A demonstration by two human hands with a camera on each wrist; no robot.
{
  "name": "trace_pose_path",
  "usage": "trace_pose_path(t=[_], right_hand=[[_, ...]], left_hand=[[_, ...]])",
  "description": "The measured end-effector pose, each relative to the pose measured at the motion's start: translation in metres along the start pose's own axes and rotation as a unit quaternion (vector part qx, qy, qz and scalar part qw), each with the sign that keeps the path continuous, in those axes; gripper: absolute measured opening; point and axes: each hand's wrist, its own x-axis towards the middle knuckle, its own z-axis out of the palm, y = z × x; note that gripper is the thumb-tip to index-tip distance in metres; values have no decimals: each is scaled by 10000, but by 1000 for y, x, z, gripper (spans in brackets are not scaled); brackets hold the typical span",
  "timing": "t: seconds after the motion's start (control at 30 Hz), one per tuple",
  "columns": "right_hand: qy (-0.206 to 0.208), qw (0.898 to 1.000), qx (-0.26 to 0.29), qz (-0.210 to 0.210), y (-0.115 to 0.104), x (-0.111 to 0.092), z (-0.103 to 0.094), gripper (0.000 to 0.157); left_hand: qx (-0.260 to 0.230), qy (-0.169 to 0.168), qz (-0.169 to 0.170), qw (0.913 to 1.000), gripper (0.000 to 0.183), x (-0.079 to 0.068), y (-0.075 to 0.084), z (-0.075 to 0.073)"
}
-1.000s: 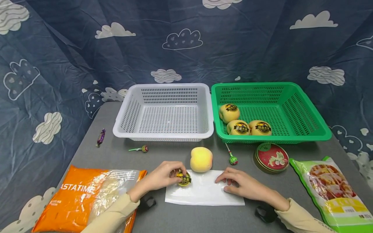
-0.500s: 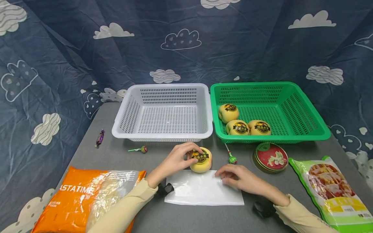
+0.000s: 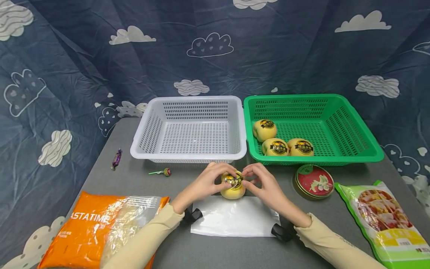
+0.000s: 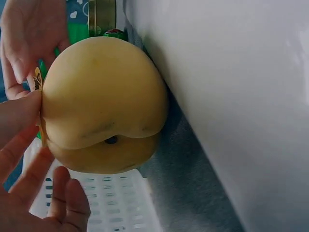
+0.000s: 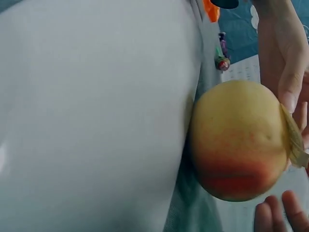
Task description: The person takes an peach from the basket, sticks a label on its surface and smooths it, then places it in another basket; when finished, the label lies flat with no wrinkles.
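Observation:
A yellow peach [image 3: 233,193] with a red blush [image 5: 236,179] stands at the far edge of a glossy white sheet [image 3: 235,220]. Over its top lies a round black-and-gold sticker [image 3: 234,181], its edge standing off the skin in both wrist views. My left hand [image 3: 215,180] pinches the sticker's left side between thumb and fingers. From the other side my right hand [image 3: 263,184] pinches the right edge with thumb and forefinger; its other fingers [image 5: 273,215] hang apart from the peach. The left wrist view shows the peach's creased side.
Behind stand a white basket [image 3: 188,157] and a green basket [image 3: 319,160] with three stickered peaches [image 3: 265,131]. A lollipop [image 3: 166,172] and purple candy [image 3: 116,158] lie left, beyond an orange pasta bag [image 3: 87,224]. Right are a round tin [image 3: 314,182] and a green food bag [image 3: 386,220].
My left hand has carried the sticker from the white sheet up onto the peach. My right hand has left the sheet and come to the sticker's right edge, now covering the green lollipop.

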Motion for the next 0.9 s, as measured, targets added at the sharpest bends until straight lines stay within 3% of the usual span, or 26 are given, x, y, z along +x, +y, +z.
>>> trace_pose_path(t=[0.13, 0.23, 0.33, 0.53, 0.63, 0.73, 0.9], right_hand=[[-107, 9998, 32, 183, 4, 3, 6, 18], [-196, 9991, 136, 340, 6, 4, 8, 20], [-307, 9983, 285, 413, 6, 5, 9, 25], [-324, 9975, 254, 579, 2, 9, 21, 39], [-327, 9976, 269, 555, 3, 9, 22, 38], [-579, 9932, 861, 532, 8, 8, 18, 35], [-974, 9719, 2003, 757, 16, 6, 10, 33]], left_hand=[[-914, 82, -579, 9941, 27, -4, -6, 4], [-1883, 239, -1027, 9764, 24, -7, -8, 7], [-2410, 376, -1195, 9624, 23, -8, -6, 10], [-2442, 568, -1277, 9596, 19, -5, 19, -1], [-2475, 599, -1256, 9588, 17, -7, 20, -3], [-2423, 549, -1213, 9610, 17, -9, 16, -2], [-2528, 262, -1184, 9599, 21, -11, 11, -3]])
